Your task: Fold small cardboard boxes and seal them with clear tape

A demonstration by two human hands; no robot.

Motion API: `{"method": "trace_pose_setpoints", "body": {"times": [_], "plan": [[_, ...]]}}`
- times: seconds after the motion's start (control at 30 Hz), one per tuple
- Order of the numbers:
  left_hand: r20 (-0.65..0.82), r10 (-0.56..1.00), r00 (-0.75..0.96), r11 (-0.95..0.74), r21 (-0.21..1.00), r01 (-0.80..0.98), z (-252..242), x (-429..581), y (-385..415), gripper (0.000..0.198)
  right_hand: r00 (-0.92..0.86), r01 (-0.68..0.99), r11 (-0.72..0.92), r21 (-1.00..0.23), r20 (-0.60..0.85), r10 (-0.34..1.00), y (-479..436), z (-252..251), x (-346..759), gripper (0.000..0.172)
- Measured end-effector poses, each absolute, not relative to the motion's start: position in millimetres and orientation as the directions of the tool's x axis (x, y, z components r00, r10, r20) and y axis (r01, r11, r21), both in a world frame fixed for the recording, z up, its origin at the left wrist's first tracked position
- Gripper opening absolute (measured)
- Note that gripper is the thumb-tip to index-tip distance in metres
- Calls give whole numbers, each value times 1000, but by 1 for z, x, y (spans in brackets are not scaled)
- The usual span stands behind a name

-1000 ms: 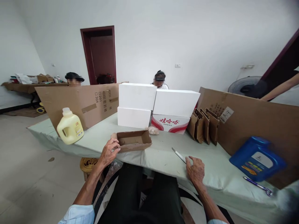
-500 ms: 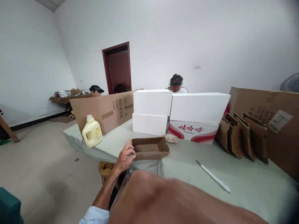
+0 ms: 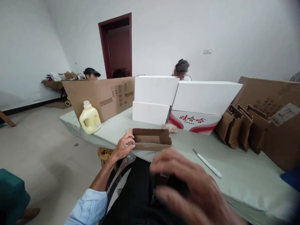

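A small open-topped cardboard box (image 3: 153, 147) sits at the table's near edge. My left hand (image 3: 123, 147) is at its left end, fingers curled on the near left corner. Close to the camera, my right hand (image 3: 187, 181) is blurred above my lap, thumb and fingers apart with nothing visible between them. On the cloth right of the box lies a white-handled knife (image 3: 208, 164) with a short thin blade. Behind the box rests a small crumpled, pale plastic bundle (image 3: 170, 127); its contents are unclear.
A yellow jug (image 3: 91, 120) stands left on the cloth-covered table (image 3: 112, 131). Stacked white boxes (image 3: 156, 90) and a red-and-white carton (image 3: 194, 122) form a barrier behind. Folded cardboard pieces (image 3: 243, 128) lean at right by a large carton (image 3: 269, 134). Two people sit beyond.
My right hand has drawn back from across the foreground and its fingers now show. The view has tilted down. My left hand stays at the box.
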State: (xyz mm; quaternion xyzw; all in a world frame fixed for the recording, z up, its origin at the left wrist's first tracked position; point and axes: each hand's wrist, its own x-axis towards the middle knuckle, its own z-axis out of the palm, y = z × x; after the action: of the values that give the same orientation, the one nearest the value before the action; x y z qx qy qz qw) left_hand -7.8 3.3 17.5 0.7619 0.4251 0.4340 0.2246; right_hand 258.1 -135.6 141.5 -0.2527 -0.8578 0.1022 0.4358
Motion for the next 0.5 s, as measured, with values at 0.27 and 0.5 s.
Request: {"method": "trace_pose_setpoints", "body": {"times": [0.27,0.5], "plan": [[410,830,378,-550,712,437,29,-16,-7,13,-509,756,653,-50,583,634,-23,48,350,38],[482,777,405,-626,514,587,43,-17,4,36,-520,794,607,40,561,644,-15,27,352,8]]}}
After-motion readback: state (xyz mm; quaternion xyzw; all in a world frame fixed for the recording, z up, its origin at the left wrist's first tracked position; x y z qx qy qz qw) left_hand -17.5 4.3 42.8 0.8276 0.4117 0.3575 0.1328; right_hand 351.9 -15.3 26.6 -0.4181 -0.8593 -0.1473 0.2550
